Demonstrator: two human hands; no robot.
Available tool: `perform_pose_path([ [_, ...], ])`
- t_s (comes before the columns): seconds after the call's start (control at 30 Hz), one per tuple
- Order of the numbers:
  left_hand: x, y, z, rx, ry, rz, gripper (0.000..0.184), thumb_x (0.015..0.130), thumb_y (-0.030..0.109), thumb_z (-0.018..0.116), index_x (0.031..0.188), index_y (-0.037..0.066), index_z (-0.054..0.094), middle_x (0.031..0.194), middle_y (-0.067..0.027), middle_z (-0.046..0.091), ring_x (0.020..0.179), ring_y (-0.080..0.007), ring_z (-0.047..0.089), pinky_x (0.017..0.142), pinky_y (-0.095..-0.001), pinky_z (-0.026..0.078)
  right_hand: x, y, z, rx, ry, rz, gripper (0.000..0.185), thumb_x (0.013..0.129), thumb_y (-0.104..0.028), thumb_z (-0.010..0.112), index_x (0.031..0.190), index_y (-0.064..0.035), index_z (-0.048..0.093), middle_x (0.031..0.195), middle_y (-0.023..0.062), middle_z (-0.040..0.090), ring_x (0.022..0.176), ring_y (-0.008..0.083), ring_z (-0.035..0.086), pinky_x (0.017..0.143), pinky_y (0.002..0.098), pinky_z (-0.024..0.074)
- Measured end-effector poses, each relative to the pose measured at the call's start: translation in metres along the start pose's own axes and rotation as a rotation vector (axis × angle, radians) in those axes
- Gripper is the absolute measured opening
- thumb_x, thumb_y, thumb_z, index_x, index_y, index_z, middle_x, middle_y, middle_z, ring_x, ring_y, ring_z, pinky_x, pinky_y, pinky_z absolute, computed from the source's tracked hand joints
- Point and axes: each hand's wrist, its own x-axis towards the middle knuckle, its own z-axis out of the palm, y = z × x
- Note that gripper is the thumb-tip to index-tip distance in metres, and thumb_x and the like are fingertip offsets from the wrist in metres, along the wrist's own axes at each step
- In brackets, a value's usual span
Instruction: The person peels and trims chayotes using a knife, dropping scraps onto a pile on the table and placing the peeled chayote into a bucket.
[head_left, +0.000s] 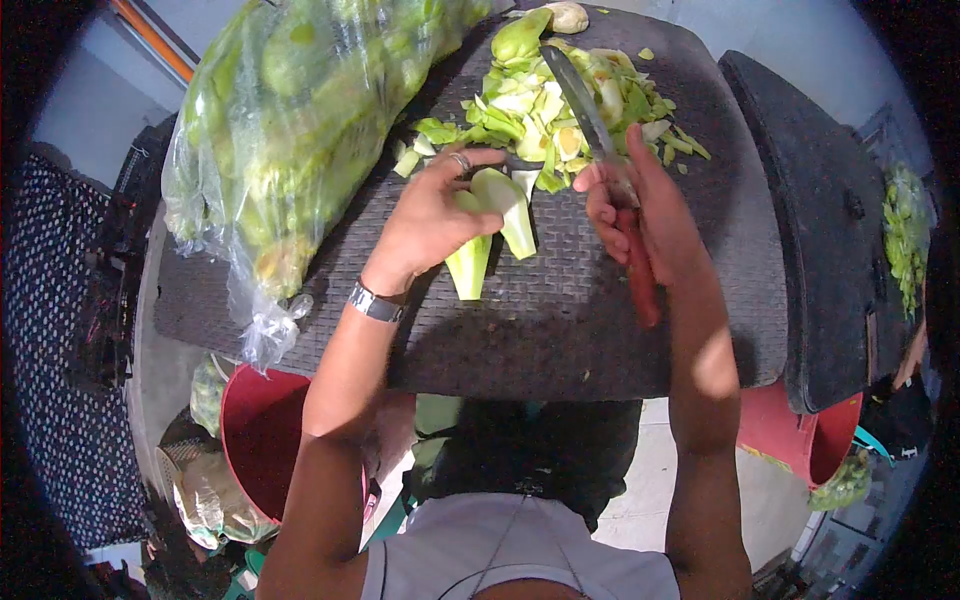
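My left hand [438, 215], with a ring and a wrist band, closes its thumb and fingers round a pale green piece of peeled fruit [467, 265]. Against it leans a second cut piece [508, 212] with a smooth face. A knife [640, 270] with a red handle is gripped in my right hand [645, 205]. Its dark blade points away from me, over a heap of green and whitish peelings [545, 110]. Behind the blade, a whole green fruit [520, 36] and a pale rounded piece [568, 17] lie at the heap's far end.
A large clear plastic bag [300, 130] full of green fruit covers the left of the dark woven-pattern table [560, 340]. Red tubs stand below at left [262, 420] and right [795, 430]. A dark board [835, 240] adjoins the table's right edge.
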Motion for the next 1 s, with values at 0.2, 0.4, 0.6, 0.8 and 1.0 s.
perform_pose_path([
  [0.2,0.004,0.001,-0.011,-0.161,0.168,-0.111,0.042,0.079,0.003,0.068,0.122,0.001,0.067,0.127,-0.0118,0.064,0.104,-0.0209,0.067,0.093,-0.034,0.055,0.001,0.001,0.0,0.021,-0.028,0.004,0.071,0.1,-0.073,0.042,0.104,-0.0035,0.059,0.061,-0.0029,0.045,0.039,0.0072,0.041,0.036,0.0236,0.0356],
  [0.4,0.01,-0.02,-0.02,-1.334,-0.018,-0.42,0.03,0.09,0.014,0.051,0.109,-0.004,0.065,0.107,-0.0154,0.068,0.086,-0.0209,0.064,0.069,-0.0291,0.054,-0.012,0.013,0.025,-0.382,-0.132,-0.39,0.046,0.078,-0.034,0.089,0.106,-0.0079,0.062,0.069,-0.0065,0.048,0.056,0.0052,0.043,0.05,0.0261,0.0346],
  [0.6,-0.004,0.009,0.011,-1.199,0.015,-0.394,0.026,0.103,0.022,0.054,0.109,-0.001,0.064,0.098,-0.0117,0.07,0.087,-0.0203,0.068,0.07,-0.0312,0.056,-0.019,0.019,0.059,-0.669,0.013,-0.486,0.047,0.078,-0.023,0.089,0.106,-0.0074,0.055,0.075,-0.0033,0.049,0.063,0.0065,0.045,0.056,0.0265,0.0384],
  [0.8,-0.017,0.024,0.032,-1.042,-0.171,-0.306,0.046,0.107,0.051,0.05,0.118,0.007,0.062,0.103,-0.0037,0.068,0.085,-0.0103,0.064,0.061,-0.0257,0.051,-0.014,0.028,0.063,-0.567,0.262,-0.506,0.044,0.085,-0.031,0.085,0.101,-0.0028,0.055,0.081,0.0106,0.069,0.068,0.0163,0.067,0.061,0.0342,0.0529],
  [1.0,-0.016,0.014,0.04,-0.794,-0.165,-0.175,0.058,0.105,0.062,0.044,0.121,0.009,0.061,0.109,-0.0038,0.068,0.092,-0.0114,0.066,0.059,-0.0251,0.051,-0.017,0.02,0.061,-0.444,0.213,-0.407,0.039,0.09,-0.028,0.081,0.103,0.0002,0.057,0.08,0.0081,0.068,0.062,0.014,0.066,0.055,0.0299,0.0518],
])
